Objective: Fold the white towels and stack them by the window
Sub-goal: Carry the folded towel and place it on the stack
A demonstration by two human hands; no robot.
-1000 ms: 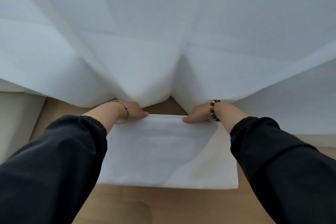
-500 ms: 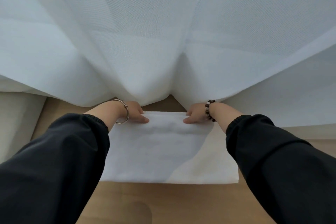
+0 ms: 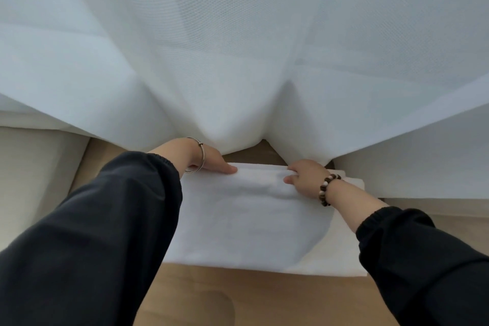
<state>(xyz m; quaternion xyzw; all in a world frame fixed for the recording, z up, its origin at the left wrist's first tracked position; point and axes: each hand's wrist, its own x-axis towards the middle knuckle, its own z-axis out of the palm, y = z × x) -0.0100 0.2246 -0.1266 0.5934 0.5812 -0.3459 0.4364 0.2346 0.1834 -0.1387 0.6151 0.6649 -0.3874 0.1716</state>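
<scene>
The right hand (image 3: 304, 174) has shifted a little to the right and toward the person since 0.5 s ago. Its fingers, which lay flatter on the cloth then, now curl over the far edge. The left hand (image 3: 211, 163) has hardly moved.

A folded white towel (image 3: 246, 219) lies flat on a wooden surface (image 3: 264, 299), its far edge just under the hem of a sheer white curtain (image 3: 238, 61) that fills the upper half of the view. Both hands are at that far edge, 1 near each corner.

The left fingers are straight and close together, pointing right, and rest on the towel's far left corner without gripping it. The right fingers and thumb are bent around a low raised ridge of cloth at the far right and pinch it.

The cloth between the 2 hands is slightly humped. Past the right wrist another white layer shows at the right side. I cannot tell whether it is a 2nd towel or part of the same one.

A thin metal bangle (image 3: 197, 159) circles the left wrist and a bracelet (image 3: 326, 188) of dark and pale beads the right. Both arms wear black sleeves (image 3: 105, 233). A pale cushion-like block (image 3: 34, 180) sits beside the wooden surface on the left.
</scene>
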